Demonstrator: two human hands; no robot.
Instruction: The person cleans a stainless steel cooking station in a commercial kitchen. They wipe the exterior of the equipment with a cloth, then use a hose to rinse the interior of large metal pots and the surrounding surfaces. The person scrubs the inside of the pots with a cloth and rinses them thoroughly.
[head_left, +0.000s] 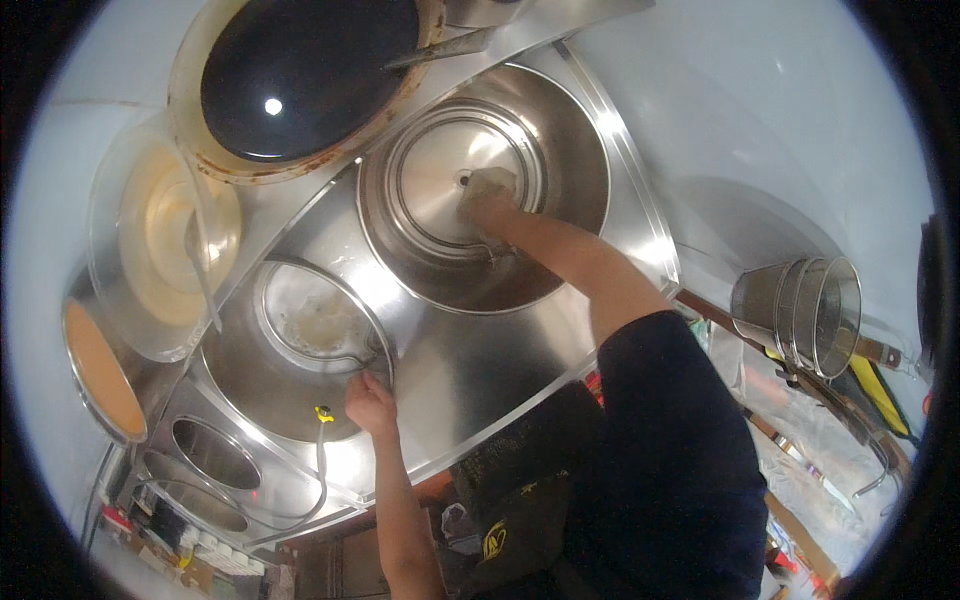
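Note:
My right hand (487, 208) presses a pale cloth (495, 180) against the bottom of the round stainless steel well (577, 176) on the right. A bent metal ring tube (420, 238) runs around the well's floor. My left hand (371, 403) has its fingers curled at the right side of the second well (255, 386); whether it grips the rim is hard to see. Cloudy water (319, 319) lies in that second well. Close to the left hand, a yellow fitting (324, 414) sits on the end of a grey hose or cable (321, 472).
A large tub of dark liquid (307, 75) stands behind the wells, with a blade-like utensil (442, 51) across its edge. Left of it are a translucent tub (112, 232) and a steel pot of orange-brown liquid (105, 375). Mesh strainer baskets (795, 315) hang at the right.

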